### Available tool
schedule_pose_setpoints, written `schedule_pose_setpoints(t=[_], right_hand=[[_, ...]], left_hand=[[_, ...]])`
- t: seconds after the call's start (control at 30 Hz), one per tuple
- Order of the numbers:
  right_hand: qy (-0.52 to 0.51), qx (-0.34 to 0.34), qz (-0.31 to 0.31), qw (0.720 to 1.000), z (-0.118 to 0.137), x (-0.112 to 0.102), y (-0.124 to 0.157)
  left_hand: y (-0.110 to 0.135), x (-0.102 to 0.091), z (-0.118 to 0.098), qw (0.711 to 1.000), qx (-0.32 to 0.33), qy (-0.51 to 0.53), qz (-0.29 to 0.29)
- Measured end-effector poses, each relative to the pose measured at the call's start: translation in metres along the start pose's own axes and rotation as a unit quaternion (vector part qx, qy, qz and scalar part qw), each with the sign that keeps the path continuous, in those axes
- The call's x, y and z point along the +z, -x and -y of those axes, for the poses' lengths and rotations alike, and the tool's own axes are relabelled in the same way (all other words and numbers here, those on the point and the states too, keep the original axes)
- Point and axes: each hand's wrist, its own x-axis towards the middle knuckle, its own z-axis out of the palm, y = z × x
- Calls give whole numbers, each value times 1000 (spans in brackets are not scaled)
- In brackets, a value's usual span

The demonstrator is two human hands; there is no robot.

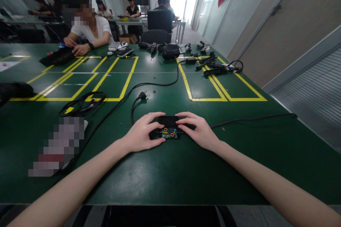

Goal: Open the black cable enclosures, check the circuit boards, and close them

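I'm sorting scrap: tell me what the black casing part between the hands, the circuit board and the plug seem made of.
Black casing part: probably matte plastic, from its dull, even surface.
Circuit board: likely resin laminate, given the green base under components; finish unclear.
Plug: apparently moulded plastic or rubber, satin black; bright prongs suggest metal.

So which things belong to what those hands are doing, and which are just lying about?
Seem part of the job:
circuit board
black case piece
plug, probably: its cord runs behind the left hand

Seem just lying about:
drill
phone-like device
cable tangle
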Motion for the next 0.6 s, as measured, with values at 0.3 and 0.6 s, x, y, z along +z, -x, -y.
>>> schedule_pose_setpoints(t=[0.3,0.6], right_hand=[[-44,12,-37,998,0,7,-2],[-94,37,-53,994,-2,12,-3]], left_hand=[[1,1,-1,999,9,-31,0],[2,3,1,999,0,-45,-11]])
